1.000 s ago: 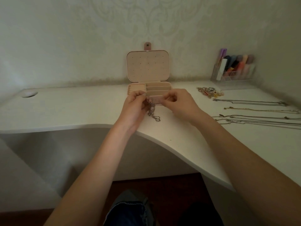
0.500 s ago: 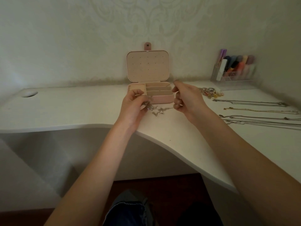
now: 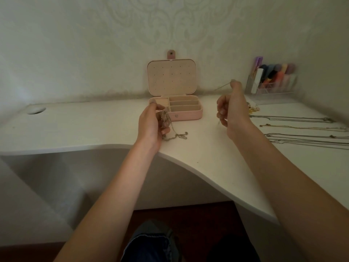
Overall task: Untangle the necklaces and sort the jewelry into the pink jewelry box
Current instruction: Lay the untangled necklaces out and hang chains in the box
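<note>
Left hand [image 3: 151, 125] grip clenched on tangled necklaces [image 3: 166, 123], loose ends trailing on tabletop [image 3: 94, 125] before pink jewelry box [image 3: 186, 110]. Right hand [image 3: 233, 108] pinches thin chain [image 3: 221, 87], raised. Box lid open, compartments look empty. Straightened necklaces [image 3: 302, 137] lie right; clear organizer [image 3: 273, 89] holds colourful items.

left hand [image 3: 150, 123] curled low, right hand [image 3: 233, 106] raised in a pinch, forearms extended.
</note>
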{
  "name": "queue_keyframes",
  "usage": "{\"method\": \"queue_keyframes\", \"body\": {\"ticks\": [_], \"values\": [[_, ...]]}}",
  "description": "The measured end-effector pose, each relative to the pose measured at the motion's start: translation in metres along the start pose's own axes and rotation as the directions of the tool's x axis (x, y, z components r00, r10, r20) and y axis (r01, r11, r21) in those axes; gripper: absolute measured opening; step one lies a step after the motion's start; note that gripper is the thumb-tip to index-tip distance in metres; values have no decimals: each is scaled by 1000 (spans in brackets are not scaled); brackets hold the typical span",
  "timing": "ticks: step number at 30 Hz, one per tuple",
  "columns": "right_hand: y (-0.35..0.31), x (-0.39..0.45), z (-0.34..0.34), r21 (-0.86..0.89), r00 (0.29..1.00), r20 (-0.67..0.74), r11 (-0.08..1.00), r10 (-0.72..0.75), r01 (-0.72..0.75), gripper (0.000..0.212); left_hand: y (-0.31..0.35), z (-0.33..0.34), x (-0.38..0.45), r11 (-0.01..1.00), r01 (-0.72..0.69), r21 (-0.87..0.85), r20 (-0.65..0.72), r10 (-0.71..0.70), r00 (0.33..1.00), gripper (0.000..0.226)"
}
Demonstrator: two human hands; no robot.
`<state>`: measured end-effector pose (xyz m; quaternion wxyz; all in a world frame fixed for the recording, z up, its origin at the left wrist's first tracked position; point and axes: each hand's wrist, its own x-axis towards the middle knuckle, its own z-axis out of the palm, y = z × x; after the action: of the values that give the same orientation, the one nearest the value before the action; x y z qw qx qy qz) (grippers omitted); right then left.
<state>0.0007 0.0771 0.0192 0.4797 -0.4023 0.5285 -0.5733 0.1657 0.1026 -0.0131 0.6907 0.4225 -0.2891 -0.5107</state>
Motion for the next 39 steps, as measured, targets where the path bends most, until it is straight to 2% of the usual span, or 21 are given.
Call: {"method": "queue_keyframes", "body": {"ticks": [4,7,9,11,13,15,17,19,21,24,27,29,31,33,36,39], "values": [[-2,3,-8,90,995,-34,992,93,-90,63,0,0,-3,998,23,-52,-28,-25,999,48],[-4,3,-9,80,995,-20,992,102,-100,44,2,2,-4,1000,17,-24,-25,-18,1000,48],[-4,3,-6,5,998,-10,998,69,-69,29,1,3,-5,997,4,71,9,-4,1000,50],[-3,4,-1,-163,1000,-21,987,-11,8,19,0,4,-8,988,-7,157,45,0,999,49],[1,6,5,-402,985,-13,903,-173,153,18,0,5,-10,979,-20,202,74,5,997,49],[8,1,9,-608,944,18,746,-330,272,15,1,6,-13,973,-31,230,94,9,996,52],[13,-6,13,-695,878,110,596,-465,403,8,2,7,-15,966,-38,255,108,10,994,54],[17,-8,20,-631,836,276,566,-474,530,8,3,8,-16,959,-41,279,125,6,992,56],[22,-9,26,-573,817,436,584,-377,575,11,3,9,-17,952,-45,303,140,2,990,54],[29,-8,28,-533,798,525,616,-296,580,1,3,10,-17,934,-60,352,162,2,987,53],[25,-10,24,-445,784,504,670,-362,595,4,2,10,-18,918,-71,389,171,4,985,56],[21,-12,22,-363,809,464,756,-360,545,4,2,10,-18,917,-73,392,165,8,986,58],[16,-13,21,-193,864,423,904,-275,382,2,2,11,-19,927,-66,369,152,9,988,62],[10,-12,20,1,906,394,986,-153,166,2,1,11,-20,930,-76,360,149,23,989,64],[2,-12,16,154,913,400,988,-75,14,5,0,13,-21,921,-93,379,150,38,988,64],[2,-12,14,57,932,351,996,-87,71,8,-1,14,-22,916,-89,392,128,41,991,64]]}}
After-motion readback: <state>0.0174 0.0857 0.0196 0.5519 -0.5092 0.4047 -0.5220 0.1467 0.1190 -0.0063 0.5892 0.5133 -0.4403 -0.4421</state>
